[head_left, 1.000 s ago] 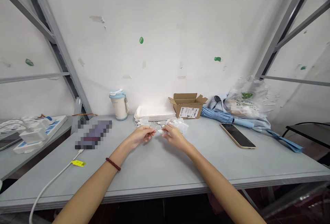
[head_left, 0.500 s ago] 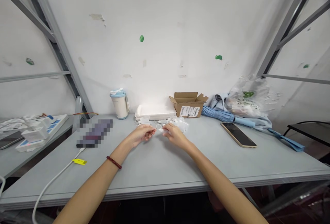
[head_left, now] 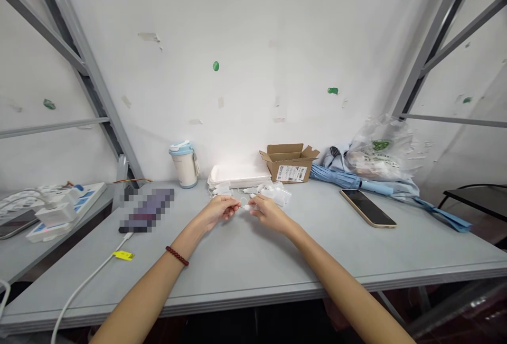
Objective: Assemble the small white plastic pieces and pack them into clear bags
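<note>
Both my hands meet above the middle of the grey table [head_left: 253,265]. My left hand [head_left: 217,211] is closed in a pinch on one end of a small white part [head_left: 244,207]. My right hand [head_left: 267,212] pinches the other end of the same small white part. Just behind the hands lies a heap of small white and clear plastic pieces [head_left: 273,192]. A bead bracelet [head_left: 177,256] sits on my left wrist.
A white tray [head_left: 238,174], an open cardboard box [head_left: 289,162] and a lidded cup [head_left: 184,164] stand by the wall. A phone [head_left: 368,207], a blue umbrella [head_left: 356,181] and a plastic bag [head_left: 380,148] lie right. A white cable [head_left: 85,282] with a yellow tag runs left.
The hands have stayed together on the small white part, with only slight finger movement. The view has shifted a little.
</note>
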Motion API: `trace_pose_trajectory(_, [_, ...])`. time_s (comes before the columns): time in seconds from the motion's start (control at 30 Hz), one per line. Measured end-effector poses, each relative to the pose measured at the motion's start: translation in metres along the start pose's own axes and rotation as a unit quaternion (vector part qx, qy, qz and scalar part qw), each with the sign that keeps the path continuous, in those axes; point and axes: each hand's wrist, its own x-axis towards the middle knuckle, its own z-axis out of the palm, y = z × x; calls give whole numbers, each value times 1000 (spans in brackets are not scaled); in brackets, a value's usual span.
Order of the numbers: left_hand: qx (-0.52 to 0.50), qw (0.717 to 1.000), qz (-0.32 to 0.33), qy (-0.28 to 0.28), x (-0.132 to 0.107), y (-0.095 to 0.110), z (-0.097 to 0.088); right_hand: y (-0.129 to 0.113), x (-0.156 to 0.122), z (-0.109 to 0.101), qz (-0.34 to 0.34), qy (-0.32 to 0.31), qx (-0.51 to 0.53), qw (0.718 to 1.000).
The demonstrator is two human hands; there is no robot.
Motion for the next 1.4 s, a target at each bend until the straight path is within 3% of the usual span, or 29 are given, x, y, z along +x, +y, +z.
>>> trace_pose_trajectory(0.27, [-5,1000,9,-3,-2,4,-3,5,2,1,-4,46,21,999])
trace_pose_trajectory(0.53, [-26,999,9,-34,-5,5,-2,0,1,0,-28,51,31,998])
trace_pose_trajectory(1.4, [-64,997,-19,-40,-4,3,-2,1,3,2,-22,55,34,998])
